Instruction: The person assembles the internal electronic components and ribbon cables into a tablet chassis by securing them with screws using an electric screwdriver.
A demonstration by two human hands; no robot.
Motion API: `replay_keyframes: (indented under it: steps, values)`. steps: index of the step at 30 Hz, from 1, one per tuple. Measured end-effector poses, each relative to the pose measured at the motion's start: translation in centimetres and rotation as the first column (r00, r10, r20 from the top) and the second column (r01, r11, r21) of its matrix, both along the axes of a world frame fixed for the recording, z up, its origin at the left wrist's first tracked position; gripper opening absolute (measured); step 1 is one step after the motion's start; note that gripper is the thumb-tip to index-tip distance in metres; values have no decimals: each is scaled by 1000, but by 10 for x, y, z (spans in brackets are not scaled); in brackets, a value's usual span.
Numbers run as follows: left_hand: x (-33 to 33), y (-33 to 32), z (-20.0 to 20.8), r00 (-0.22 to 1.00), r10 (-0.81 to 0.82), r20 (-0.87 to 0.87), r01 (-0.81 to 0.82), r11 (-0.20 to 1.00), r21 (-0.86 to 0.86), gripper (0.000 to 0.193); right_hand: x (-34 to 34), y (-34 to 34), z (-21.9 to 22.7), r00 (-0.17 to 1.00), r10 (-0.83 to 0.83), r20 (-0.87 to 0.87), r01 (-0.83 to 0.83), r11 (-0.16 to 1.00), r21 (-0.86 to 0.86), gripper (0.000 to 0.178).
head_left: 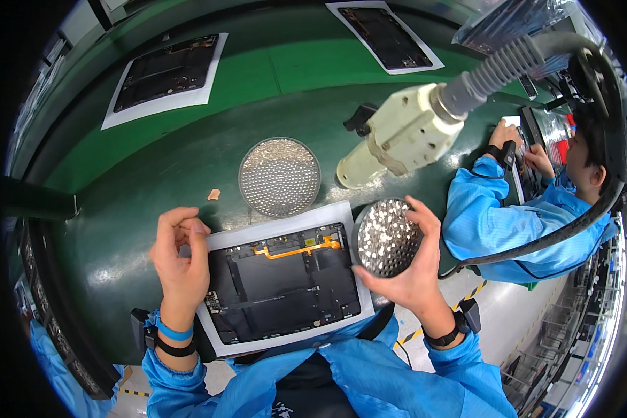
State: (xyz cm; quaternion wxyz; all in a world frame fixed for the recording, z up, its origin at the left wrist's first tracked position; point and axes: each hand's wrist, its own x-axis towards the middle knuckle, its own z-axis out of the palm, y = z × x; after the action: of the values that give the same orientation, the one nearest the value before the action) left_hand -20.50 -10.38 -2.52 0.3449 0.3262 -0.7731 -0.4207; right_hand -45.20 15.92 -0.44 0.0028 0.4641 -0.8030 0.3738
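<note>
An opened tablet (280, 282), dark inside with an orange flex cable (292, 249), lies on a white sheet (219, 240) before me. My right hand (416, 268) grips the rim of a round perforated screw dish (386, 237) at the tablet's right side; small shiny pieces cover part of the dish. Beside the tablet's upper left corner is my left hand (181, 258), its fingers curled in toward the thumb. Whether anything small sits between those fingertips is hidden. A second round perforated dish (279, 177) rests on the green bench beyond the tablet.
A pale nozzle on a ribbed hose (400, 132) hangs over the bench. Two more opened tablets (167, 73) (386, 38) lie on white sheets at the back. A small pinkish scrap (214, 194) is left of the far dish. A co-worker in blue (515, 216) works at right.
</note>
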Motion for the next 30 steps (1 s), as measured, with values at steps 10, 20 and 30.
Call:
replay_keyframes:
  steps: [10, 20, 30]
  values:
    - [-6, 9, 12, 999, -8, 33, 10, 998, -69, 15, 0, 14, 0, 999, 36, 4, -35, 998, -54, 104]
    - [-1, 20, 15, 1000, -25, 3, 25, 998, -50, 17, 9, 18, -1, 998, 43, 47, -41, 998, -43, 101]
    - [5, 7, 7, 1000, 2, 19, -2, 999, -45, 16, 11, -3, -1, 998, 52, 35, -47, 993, -112, 99]
